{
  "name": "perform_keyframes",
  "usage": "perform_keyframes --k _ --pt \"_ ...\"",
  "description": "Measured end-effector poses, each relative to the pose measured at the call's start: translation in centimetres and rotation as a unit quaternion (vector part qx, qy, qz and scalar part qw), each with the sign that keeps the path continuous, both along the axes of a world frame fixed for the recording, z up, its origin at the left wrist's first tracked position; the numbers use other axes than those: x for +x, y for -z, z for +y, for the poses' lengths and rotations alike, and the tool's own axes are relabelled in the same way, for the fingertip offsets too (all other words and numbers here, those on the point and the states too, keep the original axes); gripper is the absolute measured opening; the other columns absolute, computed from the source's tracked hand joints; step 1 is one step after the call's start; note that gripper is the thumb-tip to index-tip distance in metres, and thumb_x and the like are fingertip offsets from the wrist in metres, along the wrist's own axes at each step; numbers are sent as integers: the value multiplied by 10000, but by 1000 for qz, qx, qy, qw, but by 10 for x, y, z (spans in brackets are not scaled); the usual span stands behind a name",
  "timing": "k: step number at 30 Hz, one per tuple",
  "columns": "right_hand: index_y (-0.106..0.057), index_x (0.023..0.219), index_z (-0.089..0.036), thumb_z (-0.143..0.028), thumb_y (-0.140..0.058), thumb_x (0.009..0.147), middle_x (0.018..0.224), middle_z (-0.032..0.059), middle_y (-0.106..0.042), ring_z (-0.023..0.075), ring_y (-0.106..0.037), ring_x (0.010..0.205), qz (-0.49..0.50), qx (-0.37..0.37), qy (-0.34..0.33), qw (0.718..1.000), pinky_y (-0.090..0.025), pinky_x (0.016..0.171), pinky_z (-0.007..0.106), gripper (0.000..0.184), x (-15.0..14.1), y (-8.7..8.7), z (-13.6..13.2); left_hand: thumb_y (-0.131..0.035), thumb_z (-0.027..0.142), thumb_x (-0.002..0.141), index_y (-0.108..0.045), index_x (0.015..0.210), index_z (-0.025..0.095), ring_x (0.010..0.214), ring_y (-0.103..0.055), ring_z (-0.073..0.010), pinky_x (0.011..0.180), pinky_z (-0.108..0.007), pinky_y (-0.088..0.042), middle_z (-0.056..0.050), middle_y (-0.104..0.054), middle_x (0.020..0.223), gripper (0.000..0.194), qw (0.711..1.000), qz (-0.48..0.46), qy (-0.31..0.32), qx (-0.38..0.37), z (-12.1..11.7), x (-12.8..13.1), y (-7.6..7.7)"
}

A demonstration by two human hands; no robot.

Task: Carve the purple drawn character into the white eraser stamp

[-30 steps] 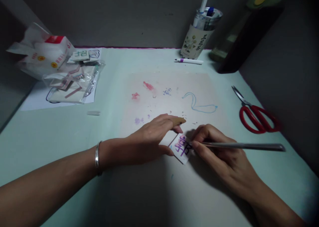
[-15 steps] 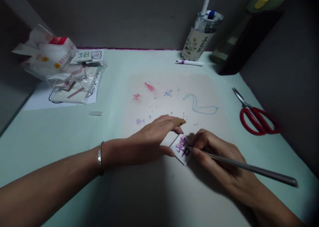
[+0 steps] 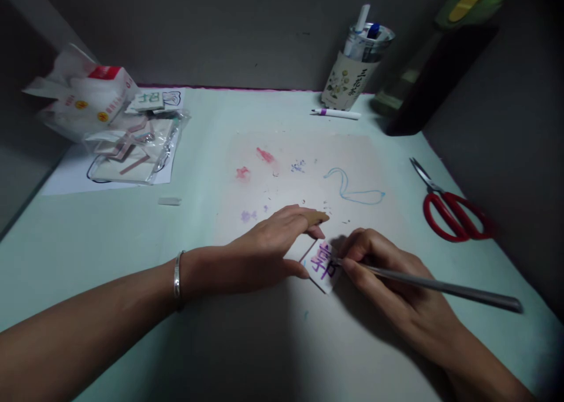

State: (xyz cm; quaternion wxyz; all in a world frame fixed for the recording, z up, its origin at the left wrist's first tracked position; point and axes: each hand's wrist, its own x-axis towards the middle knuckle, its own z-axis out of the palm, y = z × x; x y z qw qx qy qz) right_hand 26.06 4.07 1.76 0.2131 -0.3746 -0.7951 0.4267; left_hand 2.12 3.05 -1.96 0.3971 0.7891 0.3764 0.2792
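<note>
A small, flat white block with a purple written character lies turned at an angle on the pale mat. My left hand grips its left side, thumb at the near edge and fingers at the far one; a tan plaster wraps one finger. In my right hand is a slim grey pen-shaped tool, pinched close to its tip. The tip meets the block's face at the right part of the character. Its exact kind is too small to make out. The long handle points right, over the back of the hand.
Red-handled scissors lie at the right. Behind are a purple-banded marker, a jar of pens and a tall bottle. A small clear cap and plastic-bagged pieces are at the left. Marks and crumbs dot the mat.
The rear end of the tool's handle has swung slightly upward in view. Its tip stays on the character, and my left hand keeps the block in place.
</note>
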Motion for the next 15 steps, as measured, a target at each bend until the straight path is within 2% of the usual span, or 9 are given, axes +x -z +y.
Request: perform_keyframes --k 5,9,12,15 --pt "-499 850 -231 -259 -492 1013 771 -6 -546 136 -482 652 1 -8 -16 1000 -387 571 277 165 2 1 0 -794 193 818 -530 1327 197 1426 -409 -309 1174 -489 -360 -154 -542 1436 574 1000 2 -3 -3 0 1 -5" --pt "-517 837 -231 -300 -514 1013 767 -7 -575 142 -505 677 28 -55 13 998 -400 582 271 189 1 3 1 -799 206 815 -547 1296 194 1429 -407 -312 1177 -489 -360 -156 -530 1449 543 1000 7 -3 -8 0 0 -7" --pt "-564 824 -225 -330 -605 969 778 -1 -611 148 -538 706 81 -76 94 989 -421 596 262 184 0 5 2 -809 194 800 -540 1301 202 1434 -401 -314 1182 -479 -364 -144 -525 1451 570 1000 4 -4 -7 -1 0 -6" --pt "-623 849 -230 -344 -675 927 808 -4 -629 144 -575 717 149 -69 208 964 -453 626 256 147 2 8 6 -812 157 769 -441 1426 218 1374 -474 -312 1151 -460 -415 -120 -582 1372 757 999 -19 -23 -20 -4 2 -3"
